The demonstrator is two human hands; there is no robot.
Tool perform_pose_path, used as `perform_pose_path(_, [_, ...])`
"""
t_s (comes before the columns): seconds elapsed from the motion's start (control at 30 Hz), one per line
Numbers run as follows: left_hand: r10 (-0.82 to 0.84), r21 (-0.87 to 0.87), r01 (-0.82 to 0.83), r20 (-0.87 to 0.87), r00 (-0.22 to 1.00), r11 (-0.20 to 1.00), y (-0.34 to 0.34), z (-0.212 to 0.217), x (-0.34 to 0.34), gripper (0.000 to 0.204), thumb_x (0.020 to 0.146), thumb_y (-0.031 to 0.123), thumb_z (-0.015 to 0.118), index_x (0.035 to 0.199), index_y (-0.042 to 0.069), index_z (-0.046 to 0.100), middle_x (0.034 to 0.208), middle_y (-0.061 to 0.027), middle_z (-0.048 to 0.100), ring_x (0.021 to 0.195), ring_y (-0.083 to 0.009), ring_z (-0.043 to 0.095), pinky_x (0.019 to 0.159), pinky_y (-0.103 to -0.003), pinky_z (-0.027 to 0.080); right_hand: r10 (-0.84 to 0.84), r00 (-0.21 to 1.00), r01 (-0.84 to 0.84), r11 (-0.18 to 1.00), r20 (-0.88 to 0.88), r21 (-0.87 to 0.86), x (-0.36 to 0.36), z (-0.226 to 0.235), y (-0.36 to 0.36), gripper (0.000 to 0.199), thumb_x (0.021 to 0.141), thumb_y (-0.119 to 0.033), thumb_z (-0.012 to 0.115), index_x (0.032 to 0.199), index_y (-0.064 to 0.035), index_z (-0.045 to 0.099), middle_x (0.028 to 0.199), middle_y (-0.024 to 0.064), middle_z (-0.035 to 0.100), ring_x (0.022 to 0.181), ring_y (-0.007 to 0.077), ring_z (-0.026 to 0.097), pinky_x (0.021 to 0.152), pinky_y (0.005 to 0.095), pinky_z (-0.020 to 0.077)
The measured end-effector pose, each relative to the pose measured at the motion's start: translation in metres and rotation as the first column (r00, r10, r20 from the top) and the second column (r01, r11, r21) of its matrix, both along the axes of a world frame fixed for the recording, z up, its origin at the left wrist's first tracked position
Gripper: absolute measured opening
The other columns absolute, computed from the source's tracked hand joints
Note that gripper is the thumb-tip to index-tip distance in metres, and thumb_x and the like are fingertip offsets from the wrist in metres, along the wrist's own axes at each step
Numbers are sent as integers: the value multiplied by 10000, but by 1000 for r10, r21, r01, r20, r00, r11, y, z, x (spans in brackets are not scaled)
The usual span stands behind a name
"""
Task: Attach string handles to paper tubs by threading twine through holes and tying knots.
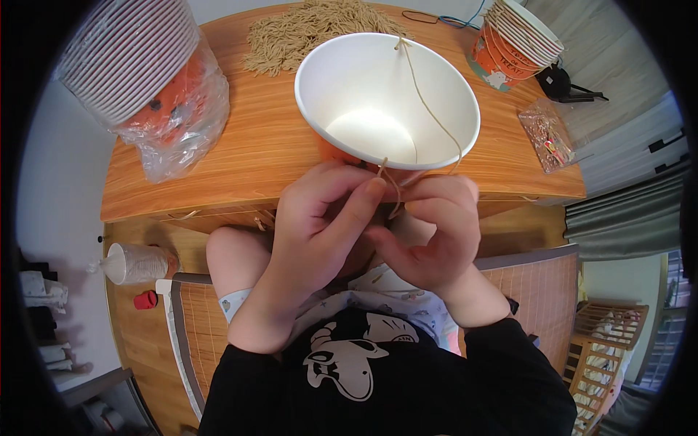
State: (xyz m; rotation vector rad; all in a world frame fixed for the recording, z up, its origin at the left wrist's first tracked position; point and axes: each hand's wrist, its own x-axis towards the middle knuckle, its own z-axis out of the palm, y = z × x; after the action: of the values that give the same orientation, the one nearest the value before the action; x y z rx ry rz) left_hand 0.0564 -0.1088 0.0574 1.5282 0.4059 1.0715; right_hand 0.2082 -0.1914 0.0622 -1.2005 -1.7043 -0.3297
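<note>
Here, in the head view, you hold the white paper cup (pixel 387 102) tipped toward you at the near edge of the tabletop (pixel 262 152), its orange outside just showing under the rim. A thin tan string (pixel 429 109) runs from a hole at the far rim, down across the inside, to the near rim, where both hands meet. Your left hand (pixel 313 225) has its fingers (pixel 356 207) pinched together on the string end, and your right hand (pixel 436 232) has its fingers closed on the string just beside them, at the cup's near edge.

To do this knotting well, I would keep the string taut between the two pinches, hold the cup steady against your hands, and draw the loop snug right at the rim hole so it cannot slip.

Far across the tabletop lies a heap of cut strings (pixel 313 33); a bagged stack of cups (pixel 142 69) stands far left, another cup stack (pixel 512 43) far right, and a small clear packet (pixel 547 134) to the right.
</note>
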Motion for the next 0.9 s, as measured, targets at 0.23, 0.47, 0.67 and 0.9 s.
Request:
perform_pose_path(0.23, [111,162,-109,0,994,981,-3,1,-1,139,912,24,693,1038,5,750,927,-97,678,823,-163,632,719,-264,489,106,955,-78,991,-277,110,-13,-23,3,480,710,71,801,1102,-58,555,1000,82,667,885,237,633,764,336,471])
perform_pose_path(0.47, [-5,-308,35,96,995,951,-11,5,-2,192,917,3,703,1104,-36,726,980,-77,726,909,-118,670,809,-237,525,99,865,-159,984,-492,-82,-19,8,-19,306,715,79,784,970,-42,667,854,56,712,738,207,648,706,265,471])
perform_pose_path(0.67, [-163,-458,301,316,935,836,-7,-3,-3,190,952,2,660,1131,-57,682,1079,-121,732,972,-135,690,857,-239,543,29,964,-95,966,-265,-241,-15,10,-20,232,723,18,815,905,-82,713,894,32,741,741,191,659,759,288,458])
perform_pose_path(0.9, [-182,-474,346,358,916,810,-4,-3,-3,180,957,23,663,1125,-37,689,1053,-104,742,940,-113,689,781,-209,526,-8,987,16,999,-161,48,-2,11,-10,320,666,-68,850,950,-140,720,954,-4,676,820,204,611,779,317,421])
